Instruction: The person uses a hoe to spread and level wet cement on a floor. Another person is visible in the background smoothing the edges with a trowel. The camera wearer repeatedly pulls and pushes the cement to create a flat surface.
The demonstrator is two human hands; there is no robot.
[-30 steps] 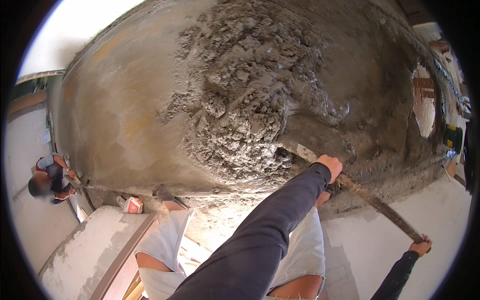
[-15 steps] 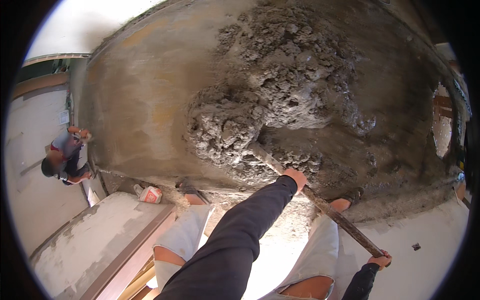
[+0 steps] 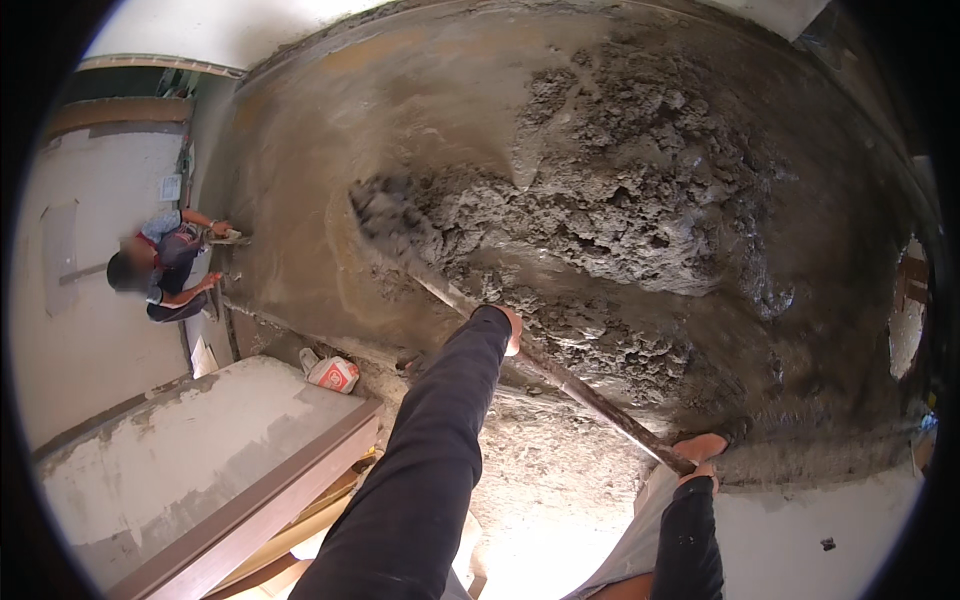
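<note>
My left hand (image 3: 512, 331) is wrapped round the middle of a long shovel handle (image 3: 580, 385). My right hand (image 3: 700, 474) grips the handle's end, close to my right foot. The shovel's blade (image 3: 358, 212) is at the left side of a heap of wet grey mortar (image 3: 610, 200), carrying a blurred clump of mortar (image 3: 388, 210) that covers most of it. Lumpy and thick, the heap spreads from the middle to the far right over a smeared wet floor (image 3: 290, 150).
At the left, another person (image 3: 165, 260) crouches at the floor's edge, holding flat tools. A white and red bag (image 3: 330, 372) lies near a low plastered block (image 3: 190, 450) with a brown board (image 3: 250, 500). My right foot (image 3: 705, 445) stands at the near edge.
The shovel has swung left, taking a clump of mortar away from the near part of the heap. Both my hands have moved left with the handle. The other person's hands are further apart.
</note>
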